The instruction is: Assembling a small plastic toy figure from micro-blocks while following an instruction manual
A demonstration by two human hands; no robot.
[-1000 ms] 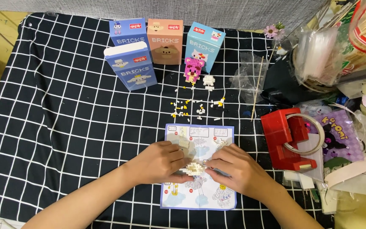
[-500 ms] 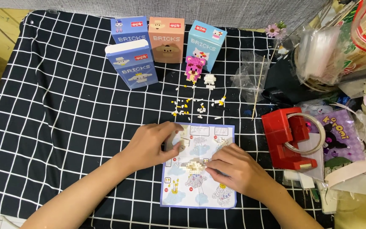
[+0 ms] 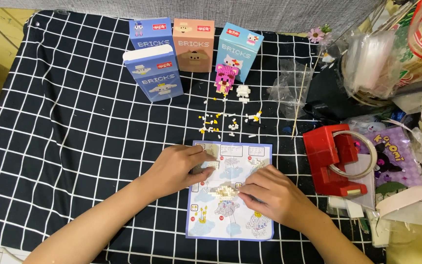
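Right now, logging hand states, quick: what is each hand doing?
Left hand: curled on a small cream brick piece.
Right hand: fingertips on the cream brick build; grip cannot be told.

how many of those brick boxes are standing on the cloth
4. A blue box back left, a peach box beside it, a light blue box to the right, and a white-topped blue box in front. None seems hidden.

Body in view: 2 forearms and 2 hands, the left hand point(image 3: 176, 167) and the right hand point(image 3: 271, 194). Both forearms are bare to the frame edge; no sleeves show. Fingers point(image 3: 199, 152) carry short, unpainted nails. No rings, watch or gloves are visible.
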